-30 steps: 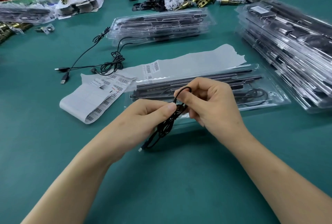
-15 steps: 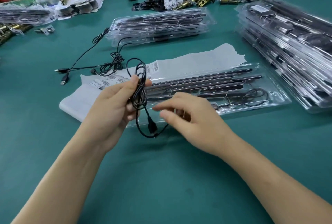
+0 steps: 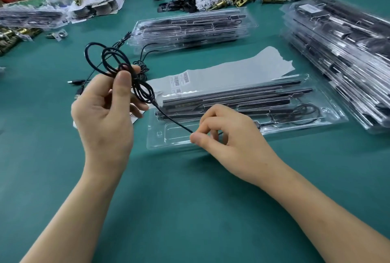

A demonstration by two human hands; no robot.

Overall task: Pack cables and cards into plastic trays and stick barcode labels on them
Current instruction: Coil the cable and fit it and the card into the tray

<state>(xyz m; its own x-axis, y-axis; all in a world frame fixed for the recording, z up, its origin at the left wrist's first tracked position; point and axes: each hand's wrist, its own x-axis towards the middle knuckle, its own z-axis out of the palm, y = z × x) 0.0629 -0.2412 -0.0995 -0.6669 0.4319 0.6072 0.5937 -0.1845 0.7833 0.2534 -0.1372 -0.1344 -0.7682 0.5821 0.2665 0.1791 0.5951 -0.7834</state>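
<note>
- The left hand [image 3: 105,112] holds a looped black cable [image 3: 118,66] above the green table [image 3: 190,210].
- The right hand [image 3: 228,134] pinches one end of this cable over a clear plastic tray [image 3: 160,136].
- A label sheet [image 3: 242,68] lies behind the tray.

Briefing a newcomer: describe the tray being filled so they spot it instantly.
On the green table, look past the right hand. The clear tray there lies in front of the white label sheet, apart from the rear stack and right stack; its near-left pocket is empty.
</note>
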